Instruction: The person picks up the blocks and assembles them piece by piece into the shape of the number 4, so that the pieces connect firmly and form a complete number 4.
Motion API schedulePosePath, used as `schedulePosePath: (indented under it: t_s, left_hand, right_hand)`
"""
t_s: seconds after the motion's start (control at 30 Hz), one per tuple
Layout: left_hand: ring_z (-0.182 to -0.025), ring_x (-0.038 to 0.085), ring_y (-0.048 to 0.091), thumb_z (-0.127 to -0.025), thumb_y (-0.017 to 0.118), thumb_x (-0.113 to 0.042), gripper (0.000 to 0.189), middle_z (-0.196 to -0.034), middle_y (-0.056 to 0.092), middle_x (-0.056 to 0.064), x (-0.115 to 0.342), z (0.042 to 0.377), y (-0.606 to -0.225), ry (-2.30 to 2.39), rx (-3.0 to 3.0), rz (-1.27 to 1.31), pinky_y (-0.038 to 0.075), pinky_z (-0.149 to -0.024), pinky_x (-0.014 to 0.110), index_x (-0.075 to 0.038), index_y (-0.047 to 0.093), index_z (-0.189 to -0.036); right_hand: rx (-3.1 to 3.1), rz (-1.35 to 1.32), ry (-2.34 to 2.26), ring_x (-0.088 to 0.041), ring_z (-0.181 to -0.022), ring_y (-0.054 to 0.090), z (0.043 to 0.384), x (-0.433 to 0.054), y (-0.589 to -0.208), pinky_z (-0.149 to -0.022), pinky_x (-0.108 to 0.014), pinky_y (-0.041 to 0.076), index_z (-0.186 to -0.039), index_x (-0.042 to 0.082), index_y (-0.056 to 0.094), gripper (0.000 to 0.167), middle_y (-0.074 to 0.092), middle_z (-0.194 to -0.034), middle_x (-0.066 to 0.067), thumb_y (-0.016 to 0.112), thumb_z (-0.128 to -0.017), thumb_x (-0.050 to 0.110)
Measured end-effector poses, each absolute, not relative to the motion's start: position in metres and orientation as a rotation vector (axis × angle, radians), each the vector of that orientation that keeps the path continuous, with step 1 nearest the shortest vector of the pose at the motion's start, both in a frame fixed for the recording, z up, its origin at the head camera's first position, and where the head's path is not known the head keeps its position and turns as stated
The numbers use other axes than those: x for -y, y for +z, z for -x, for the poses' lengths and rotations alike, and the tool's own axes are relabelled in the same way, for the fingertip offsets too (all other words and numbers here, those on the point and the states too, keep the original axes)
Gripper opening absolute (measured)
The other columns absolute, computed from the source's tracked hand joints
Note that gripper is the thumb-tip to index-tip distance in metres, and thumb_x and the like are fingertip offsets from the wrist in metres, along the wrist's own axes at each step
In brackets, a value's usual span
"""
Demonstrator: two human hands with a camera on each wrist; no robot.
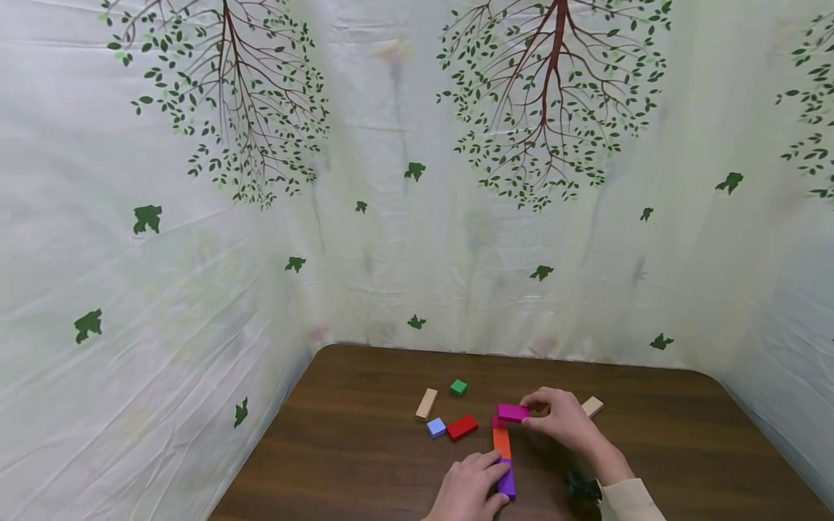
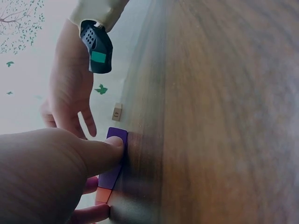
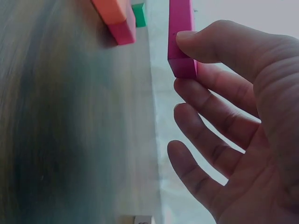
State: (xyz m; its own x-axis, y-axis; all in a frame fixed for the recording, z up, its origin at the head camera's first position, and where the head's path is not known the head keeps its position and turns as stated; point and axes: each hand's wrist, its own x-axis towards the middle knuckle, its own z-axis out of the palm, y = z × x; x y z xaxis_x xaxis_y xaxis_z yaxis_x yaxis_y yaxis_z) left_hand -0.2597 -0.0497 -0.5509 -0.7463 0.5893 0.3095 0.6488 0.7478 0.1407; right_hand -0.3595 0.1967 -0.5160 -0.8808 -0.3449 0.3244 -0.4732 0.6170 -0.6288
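My right hand (image 1: 565, 420) pinches a magenta block (image 1: 512, 413) between thumb and fingers. In the right wrist view that block (image 3: 181, 39) is up off the table, to the side of the row's far end. A row of blocks lies on the table: a purple block (image 1: 507, 486) nearest me, then an orange block (image 1: 501, 442), then a pinkish-red block (image 1: 498, 422). My left hand (image 1: 468, 486) holds the purple block, its thumb (image 2: 112, 147) on one side and fingers along the other. Part of the purple block is hidden under those fingers.
Left of the row lie a red block (image 1: 462, 428), a light blue block (image 1: 436, 428), a plain wooden block (image 1: 426, 404) and a green block (image 1: 459, 388). Another wooden block (image 1: 592, 407) lies behind my right hand. A printed cloth (image 1: 476, 289) hangs behind the brown table (image 1: 339, 449).
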Motion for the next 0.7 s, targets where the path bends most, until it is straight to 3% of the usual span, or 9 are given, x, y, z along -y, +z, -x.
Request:
schedulePosePath:
  t_s: [0.37,0.7]
  left_hand:
    - [-0.116,0.012,0.059,-0.09,0.075,-0.044,0.047,-0.136,0.061,-0.006,0.048,0.261,-0.551,-0.335,2.721,0.971,0.052,-0.08,0.033,-0.027,0.066,-0.133]
    - [-0.118,0.013,0.059,-0.089,0.076,-0.042,0.046,-0.137,0.06,-0.007,0.045,0.261,-0.552,-0.36,2.722,0.945,0.053,-0.082,0.037,-0.029,0.066,-0.132]
  right_hand:
    - [2.692,-0.616,1.106,-0.015,-0.088,0.068,0.364,-0.214,-0.53,-0.074,-0.03,0.053,-0.099,0.02,0.076,0.023,0.07,-0.094,0.009,0.086,-0.079,0.025]
    - [2.753,-0.587,1.024,-0.014,-0.089,0.063,0.366,-0.221,-0.538,-0.078,-0.039,0.05,-0.096,0.023,0.076,0.023,0.068,-0.093,0.011,0.087,-0.078,0.031]
